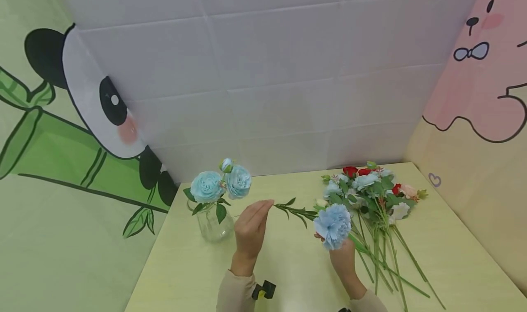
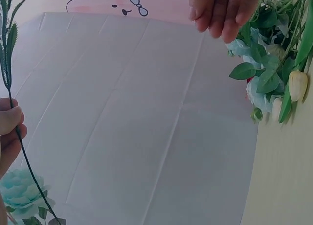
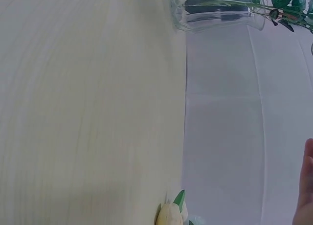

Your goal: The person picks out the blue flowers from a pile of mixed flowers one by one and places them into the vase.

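The left hand point(image 1: 251, 229) pinches the thin wire stem point(image 1: 294, 210) of a pale blue artificial carnation point(image 1: 334, 225) near its cut end, while the right hand point(image 1: 343, 257), mostly hidden beneath the bloom, seems to support it; its grip I cannot tell. The flower hangs between both hands above the counter point(image 1: 288, 275), just right of the glass vase point(image 1: 212, 225). It looks light, with a springy stem and soft, crushable petals, so the bare stem is best held.

One glass vase point(image 1: 212, 225) stood on the table point(image 1: 288, 275), holding two open blue blooms point(image 1: 207, 186) and one bud point(image 1: 226, 165). One blue carnation point(image 1: 334, 225) was held up by two hands. One heap of stems point(image 1: 376, 197) lay aside, too tangled to count, showing at least two red flowers point(image 1: 351, 170).
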The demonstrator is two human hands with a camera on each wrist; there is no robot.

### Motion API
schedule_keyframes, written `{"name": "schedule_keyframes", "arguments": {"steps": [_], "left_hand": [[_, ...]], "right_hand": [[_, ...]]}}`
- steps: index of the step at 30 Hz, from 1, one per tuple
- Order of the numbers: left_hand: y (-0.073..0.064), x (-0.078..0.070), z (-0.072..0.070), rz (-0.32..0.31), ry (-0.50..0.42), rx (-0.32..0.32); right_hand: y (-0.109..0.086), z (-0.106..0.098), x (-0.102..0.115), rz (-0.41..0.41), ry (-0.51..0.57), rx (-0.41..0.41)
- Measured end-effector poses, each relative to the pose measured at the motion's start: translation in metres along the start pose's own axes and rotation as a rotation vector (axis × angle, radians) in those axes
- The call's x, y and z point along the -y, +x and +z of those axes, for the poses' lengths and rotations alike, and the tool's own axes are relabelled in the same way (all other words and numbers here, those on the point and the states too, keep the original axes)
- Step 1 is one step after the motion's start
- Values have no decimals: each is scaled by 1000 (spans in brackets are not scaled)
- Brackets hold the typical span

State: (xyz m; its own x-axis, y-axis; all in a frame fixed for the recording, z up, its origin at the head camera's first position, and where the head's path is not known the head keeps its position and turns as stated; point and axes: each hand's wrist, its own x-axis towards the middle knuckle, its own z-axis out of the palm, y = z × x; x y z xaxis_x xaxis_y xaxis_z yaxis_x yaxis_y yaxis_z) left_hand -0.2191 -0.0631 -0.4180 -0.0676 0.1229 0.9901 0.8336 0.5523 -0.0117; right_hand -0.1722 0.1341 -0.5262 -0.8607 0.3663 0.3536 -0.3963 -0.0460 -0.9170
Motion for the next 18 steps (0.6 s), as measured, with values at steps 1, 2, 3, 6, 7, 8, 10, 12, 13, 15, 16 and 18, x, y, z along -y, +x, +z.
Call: {"name": "schedule_keyframes", "arguments": {"steps": [1,2,3,6,7,8,10,12,13,15,16,18], "left_hand": [[1,1,-1,1,7,-3],[2,1,-2,3,14,-6],[3,2,-3,4,22,-8],[7,4,-6,15,45,-19],[8,4,-7,18,49,-24],[9,5,-8,24,51,-29],[10,6,-10,35,57,-40],[12,7,-11,44,61,-50],[12,8,-12,46,63,-53],[13,9,-13,48,71,-57],[13,10,-14,49,74,-59],[13,11,-15,51,81,-62]], "right_hand": [[0,0,1,31,-97,-28],[-1,-1,2,67,-153,-48],[-1,-2,2,93,-228,-62],[-1,-4,3,159,-312,-69],[-2,-5,4,173,-320,-70],[-2,-6,4,186,-320,-70],[-2,-6,5,206,-308,-68],[-2,-7,6,218,-293,-71],[-2,-7,6,218,-289,-74],[-2,-6,6,216,-283,-73],[-3,-6,6,215,-275,-69],[-3,-6,8,217,-258,-64]]}}
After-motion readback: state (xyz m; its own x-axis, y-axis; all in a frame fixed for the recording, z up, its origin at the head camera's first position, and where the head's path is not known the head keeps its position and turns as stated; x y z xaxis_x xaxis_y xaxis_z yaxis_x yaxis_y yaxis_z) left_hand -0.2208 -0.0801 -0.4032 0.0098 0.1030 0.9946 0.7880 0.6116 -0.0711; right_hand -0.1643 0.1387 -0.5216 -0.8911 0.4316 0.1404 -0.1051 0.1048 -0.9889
